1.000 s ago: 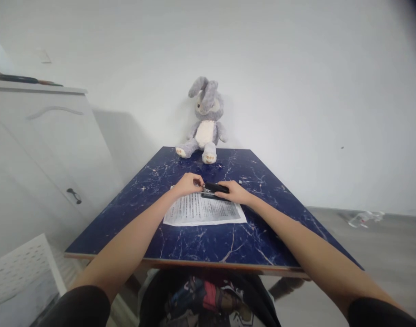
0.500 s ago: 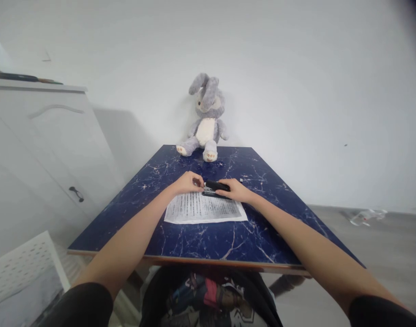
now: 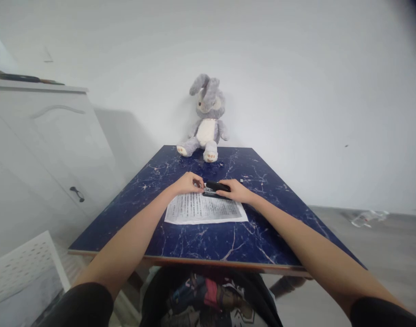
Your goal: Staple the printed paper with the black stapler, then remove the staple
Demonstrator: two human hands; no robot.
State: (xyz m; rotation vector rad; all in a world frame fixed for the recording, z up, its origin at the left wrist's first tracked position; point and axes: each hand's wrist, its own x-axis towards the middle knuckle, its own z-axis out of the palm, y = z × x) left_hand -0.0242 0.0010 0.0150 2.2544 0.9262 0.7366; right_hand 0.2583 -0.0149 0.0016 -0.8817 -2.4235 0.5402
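A black stapler (image 3: pixel 217 186) lies over the far part of a printed sheet of paper (image 3: pixel 204 211), its upper arm lifted from its base. My right hand (image 3: pixel 238 190) is wrapped round the stapler's right end, thumb at the near side. At the stapler's left end my left hand (image 3: pixel 190 183) has its fingers pinched together near the jaw. What those fingertips hold, if anything, is too small to make out. The paper rests on a dark blue marbled table (image 3: pixel 197 245).
A grey plush rabbit (image 3: pixel 208 122) sits at the table's far edge against the wall. To the left stand a white cabinet (image 3: pixel 47 150) and a white perforated basket (image 3: pixel 27 259). A tiny pale piece (image 3: pixel 241 180) lies beyond my right hand. Clear plastic (image 3: pixel 368 218) is on the floor.
The view has shifted very slightly. Both hands, the stapler and the paper keep nearly the same places.
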